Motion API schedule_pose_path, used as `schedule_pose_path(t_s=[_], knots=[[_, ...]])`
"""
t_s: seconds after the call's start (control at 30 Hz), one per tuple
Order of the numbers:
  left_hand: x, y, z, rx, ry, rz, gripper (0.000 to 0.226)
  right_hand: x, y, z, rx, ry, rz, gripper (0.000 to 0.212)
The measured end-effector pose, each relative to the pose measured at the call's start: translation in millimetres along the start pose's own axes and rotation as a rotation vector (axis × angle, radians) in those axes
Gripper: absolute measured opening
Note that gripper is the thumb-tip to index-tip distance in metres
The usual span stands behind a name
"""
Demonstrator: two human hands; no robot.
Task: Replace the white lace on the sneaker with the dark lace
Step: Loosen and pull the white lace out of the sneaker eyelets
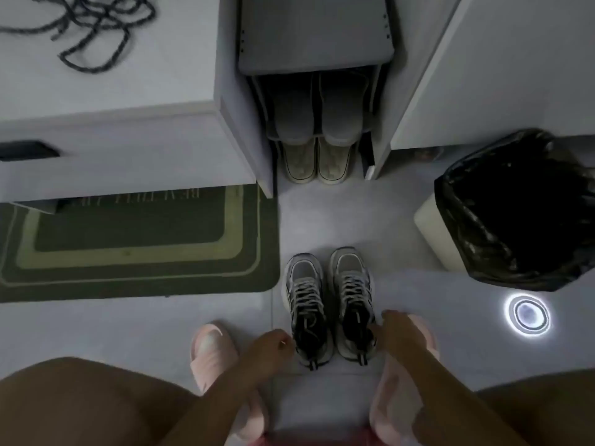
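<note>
Two grey-and-silver mesh sneakers with pale laces stand side by side on the near floor: the left sneaker (306, 305) and the right sneaker (352, 294). The left hand (273, 345) curls beside the left heel and the right hand (401, 333) touches the right collar — whether either grips, the view cannot tell. One tangled dark cord lace (84, 29) lies far left on the white cabinet top (154, 72) — well apart from both hands.

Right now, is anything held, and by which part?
Right hand seems to grip the right sneaker by its collar. Left hand curls beside the left sneaker; hold cannot be told.
</note>
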State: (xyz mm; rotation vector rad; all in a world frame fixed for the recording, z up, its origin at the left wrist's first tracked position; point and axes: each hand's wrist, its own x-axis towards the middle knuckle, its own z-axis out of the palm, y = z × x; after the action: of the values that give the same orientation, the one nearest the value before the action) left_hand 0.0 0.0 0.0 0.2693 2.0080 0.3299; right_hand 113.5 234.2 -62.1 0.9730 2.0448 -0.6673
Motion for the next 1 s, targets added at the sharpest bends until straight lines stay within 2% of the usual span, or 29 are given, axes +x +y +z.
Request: schedule_pose_path(t_s=[0.1, 0.27, 0.43, 0.57, 0.63, 0.7, 0.8, 1.0], knots=[[3, -6, 4, -0.005, -0.023, 0.005, 0.021, 14, -16, 1, -0.021, -0.013, -0.022, 0.039], [3, 8, -11, -0.028, -0.006, -0.002, 0.027, 15, -28, -15, -0.051, 0.076, 0.031, 0.027], [-14, 58, -39, 0.047, 0.029, 0.126, 0.029, -25, -39, -63, -0.011, 0.156, -0.048, 0.023], [-46, 93, -52, 0.039, 0.169, 0.181, 0.023, -85, -66, -101, -0.031, 0.243, -0.179, 0.026], [-68, 102, -53, 0.033, 0.221, 0.185, 0.040, -124, -80, -111, -0.042, 0.309, -0.258, 0.025], [-94, 103, -53, 0.146, 0.360, 0.207, 0.051, -165, -86, -114, -0.045, 0.388, -0.334, 0.030], [-140, 93, -54, 0.234, 0.558, 0.303, 0.037, -216, -82, -109, 0.000, 0.469, -0.454, 0.031], [-200, 73, -47, 0.103, 0.741, 0.505, 0.025, -268, -71, -89, 0.199, 0.568, -0.621, 0.032]])
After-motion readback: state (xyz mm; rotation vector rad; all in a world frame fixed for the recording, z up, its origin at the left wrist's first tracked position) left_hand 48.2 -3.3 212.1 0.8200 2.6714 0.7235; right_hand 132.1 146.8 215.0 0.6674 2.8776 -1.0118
